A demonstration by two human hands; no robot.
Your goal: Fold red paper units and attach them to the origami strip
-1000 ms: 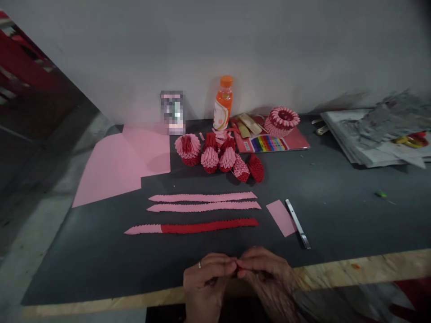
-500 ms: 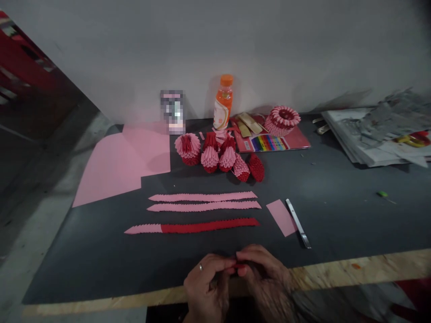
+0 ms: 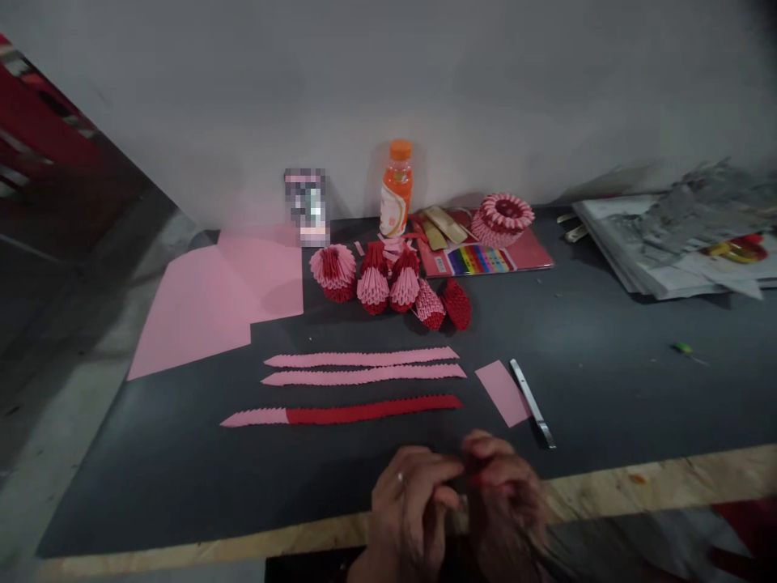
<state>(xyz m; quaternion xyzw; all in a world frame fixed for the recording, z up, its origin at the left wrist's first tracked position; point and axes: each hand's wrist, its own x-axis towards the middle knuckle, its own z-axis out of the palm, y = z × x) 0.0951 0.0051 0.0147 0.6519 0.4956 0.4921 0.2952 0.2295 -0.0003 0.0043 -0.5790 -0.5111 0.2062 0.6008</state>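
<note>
At the front edge of the table, my left hand (image 3: 413,498) is curled, thumb close to fingertips; what it pinches, if anything, does not show. My right hand (image 3: 513,490), blurred, has its fingers bent around a small folded red paper piece, of which only a smear of red shows. Beyond the hands lies a chain of folded paper, part pink and part red (image 3: 370,411). Two all-pink folded chains (image 3: 364,356) are stretched out behind it. To the right, a small pink paper rectangle (image 3: 501,393) lies partly under a silver cutter knife (image 3: 532,403).
Several pink and red folded-paper pieces (image 3: 373,279) stand farther back. Behind them are an orange drink bottle (image 3: 396,190), a phone-like pixelated object (image 3: 307,206) and a red paper pack (image 3: 534,257). Pink sheets (image 3: 194,308) lie left; a stack of papers (image 3: 631,259) lies right.
Both hands have shifted right, and their fingertips have come slightly apart. The red piece, earlier between both hands, now shows only at my right fingers. The view has shifted slightly.
</note>
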